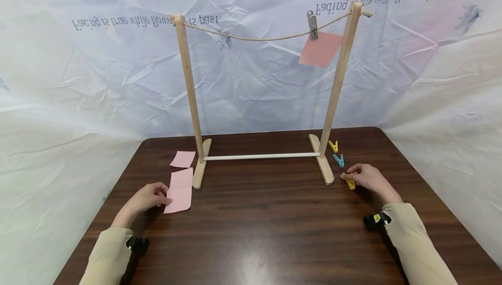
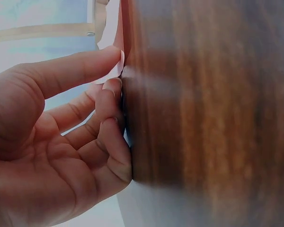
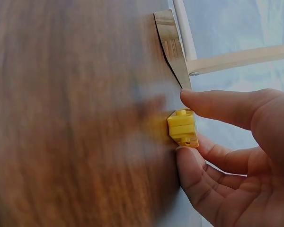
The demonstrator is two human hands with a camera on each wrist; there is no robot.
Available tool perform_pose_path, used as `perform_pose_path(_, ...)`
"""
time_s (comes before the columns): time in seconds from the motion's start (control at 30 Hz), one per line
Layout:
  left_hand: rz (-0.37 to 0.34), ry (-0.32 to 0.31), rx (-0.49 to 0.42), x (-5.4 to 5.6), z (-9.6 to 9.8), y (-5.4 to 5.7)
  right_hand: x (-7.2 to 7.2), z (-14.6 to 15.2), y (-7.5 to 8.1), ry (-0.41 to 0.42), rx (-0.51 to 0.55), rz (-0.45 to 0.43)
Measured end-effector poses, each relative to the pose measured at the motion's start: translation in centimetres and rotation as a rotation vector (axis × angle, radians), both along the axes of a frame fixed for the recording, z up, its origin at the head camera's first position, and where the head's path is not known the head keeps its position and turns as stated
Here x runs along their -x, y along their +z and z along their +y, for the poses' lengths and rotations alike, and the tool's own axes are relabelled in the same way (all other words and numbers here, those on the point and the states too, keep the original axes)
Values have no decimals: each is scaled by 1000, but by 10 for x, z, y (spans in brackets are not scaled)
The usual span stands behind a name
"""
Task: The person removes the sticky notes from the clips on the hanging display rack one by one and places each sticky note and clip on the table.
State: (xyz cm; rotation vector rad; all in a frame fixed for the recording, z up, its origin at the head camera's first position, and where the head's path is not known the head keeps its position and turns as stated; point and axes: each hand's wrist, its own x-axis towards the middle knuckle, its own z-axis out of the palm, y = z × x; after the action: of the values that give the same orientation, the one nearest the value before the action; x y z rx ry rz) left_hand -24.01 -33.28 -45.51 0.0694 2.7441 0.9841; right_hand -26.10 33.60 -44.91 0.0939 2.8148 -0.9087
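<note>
At the left of the table, my left hand [image 1: 150, 195] pinches the near left edge of a pink paper sheet [image 1: 181, 193]. The left wrist view has the thumb tip on the sheet [image 2: 111, 71] and the other fingers curled at the tabletop. Over on the right, my right hand [image 1: 366, 178] reaches around a yellow clothespin [image 1: 350, 184]. Seen from the right wrist, this clothespin [image 3: 182, 127] lies between thumb and fingers, with a narrow gap on the thumb side. A blue clothespin [image 1: 339, 160] and another yellow clothespin [image 1: 334, 146] lie farther back.
A wooden stand [image 1: 339, 80] with a white crossbar [image 1: 262, 156] stands at the back of the brown table [image 1: 251, 215]. From its rope [image 1: 251, 39], a metal clip [image 1: 312, 24] holds a reddish paper [image 1: 320, 49]. Another pink sheet [image 1: 183, 159] lies behind the first.
</note>
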Motion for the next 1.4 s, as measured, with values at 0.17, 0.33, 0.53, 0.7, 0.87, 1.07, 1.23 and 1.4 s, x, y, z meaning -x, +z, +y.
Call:
perform_pose_path(0.17,-2,-10,-23,1,0,1,0,3,-1,8,4,13)
perform_pose_path(0.33,-6,-27,-32,-1,-1,2,-2,3,0,15,5,6)
perform_pose_path(0.53,-23,-20,-53,-5,-3,2,-3,4,-2,3,25,-9)
perform_pose_path(0.7,-30,-12,-74,-6,-3,1,-3,5,-3,7,25,-11)
perform_pose_path(0.87,-49,13,-104,-6,-7,2,-4,5,-2,12,35,3)
perform_pose_path(1.07,-102,52,-223,-5,-17,1,-4,6,-2,9,73,4)
perform_pose_path(1.23,-119,47,-287,-5,-24,5,-4,7,-1,2,103,-4)
perform_pose_path(1.4,-66,56,-294,0,-27,13,-4,12,0,3,99,17)
